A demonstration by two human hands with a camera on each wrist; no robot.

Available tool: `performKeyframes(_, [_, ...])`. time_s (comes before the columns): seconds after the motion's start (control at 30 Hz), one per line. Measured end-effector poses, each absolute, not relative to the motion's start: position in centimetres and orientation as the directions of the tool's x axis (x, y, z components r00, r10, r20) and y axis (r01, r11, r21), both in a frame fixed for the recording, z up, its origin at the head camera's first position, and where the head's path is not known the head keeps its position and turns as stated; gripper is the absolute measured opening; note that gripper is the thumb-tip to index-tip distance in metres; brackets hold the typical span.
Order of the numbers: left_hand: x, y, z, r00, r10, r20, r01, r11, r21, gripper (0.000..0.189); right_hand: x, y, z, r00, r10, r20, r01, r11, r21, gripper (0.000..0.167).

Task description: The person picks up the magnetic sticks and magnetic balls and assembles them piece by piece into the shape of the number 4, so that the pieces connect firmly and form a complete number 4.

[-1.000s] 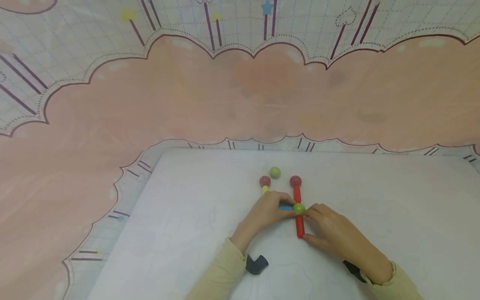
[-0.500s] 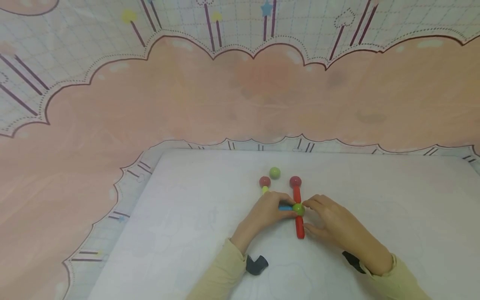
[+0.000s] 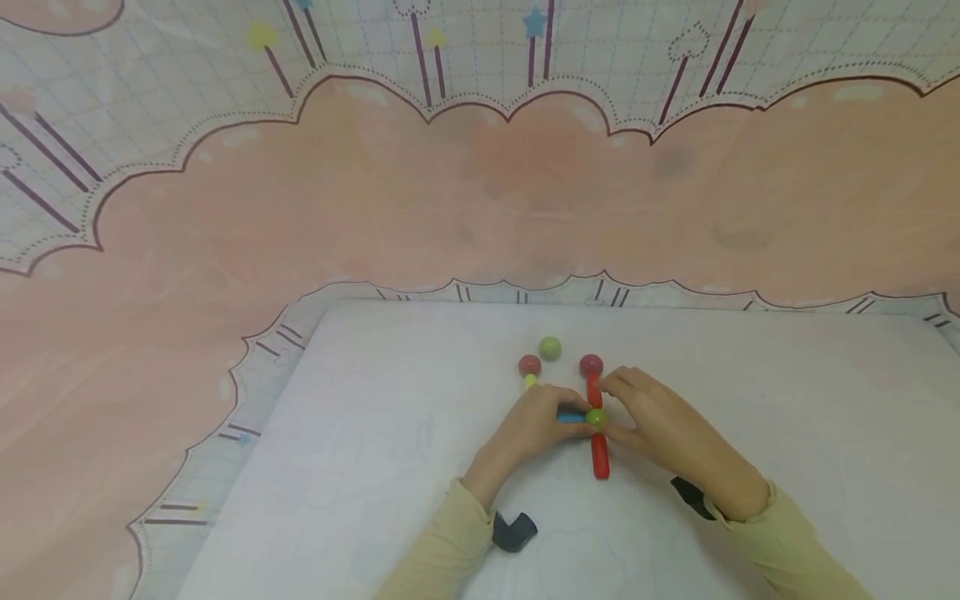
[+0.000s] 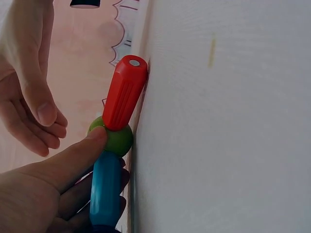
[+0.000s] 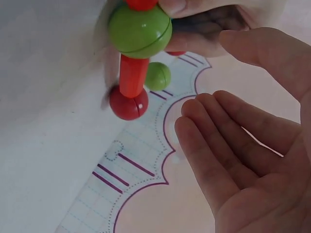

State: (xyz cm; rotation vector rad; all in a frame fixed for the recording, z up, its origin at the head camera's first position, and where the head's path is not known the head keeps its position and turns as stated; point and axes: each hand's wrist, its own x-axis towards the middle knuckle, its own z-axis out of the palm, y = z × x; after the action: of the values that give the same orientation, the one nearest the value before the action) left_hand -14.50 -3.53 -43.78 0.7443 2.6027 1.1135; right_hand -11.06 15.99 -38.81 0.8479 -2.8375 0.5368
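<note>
My left hand [image 3: 528, 421] pinches a glossy green ball [image 3: 596, 418] between thumb and fingers. Joined to that ball are a near red rod [image 3: 600, 457], a far red rod [image 3: 593, 393] tipped by a red ball [image 3: 591, 365], and a blue rod [image 4: 106, 187] running under the left hand. A pale metal disc shows at the near red rod's free end in the left wrist view. My right hand [image 3: 667, 425] hovers just right of the green ball, fingers loosely extended with nothing between them. Past the left hand, a second red ball [image 3: 529, 365] meets a partly hidden yellow rod [image 3: 531, 380].
A loose green ball [image 3: 550, 347] lies beyond the joined pieces. Everything rests on a white tabletop [image 3: 375, 433], with a peach cloud-patterned sheet [image 3: 450, 200] behind and to the left. A dark curved piece [image 3: 514, 532] sits by the left cuff.
My right hand has left the near red rod and moved away from me, up beside the far red rod. The left hand keeps its hold on the green ball.
</note>
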Motion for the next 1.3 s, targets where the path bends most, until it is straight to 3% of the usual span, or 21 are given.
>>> performKeyframes(0.37, [-14.6,-3.6,-43.8,-0.838,0.544,0.031,0.399,0.574,0.715,0.022,-12.8,15.2,-38.6,-0.827,-0.518,0.219,-0.562,0.751,-0.345,0.044])
performKeyframes(0.87, [-14.5,-3.5,-44.0,-0.857,0.515,-0.005,0.352,0.592,0.725,0.025,-16.3,15.1,-39.7,-0.820,-0.552,0.150,-0.562,0.727,-0.394,0.037])
performKeyframes(1.1, [-14.5,-3.5,-44.0,-0.857,0.516,0.006,0.363,0.596,0.716,0.025,-17.5,15.1,-40.2,-0.800,-0.568,0.193,-0.592,0.694,-0.410,0.041])
performKeyframes(1.3, [-14.5,-3.5,-44.0,-0.854,0.521,0.005,0.362,0.586,0.726,0.025,-18.1,14.8,-40.5,-0.824,-0.545,0.153,-0.553,0.717,-0.425,0.048])
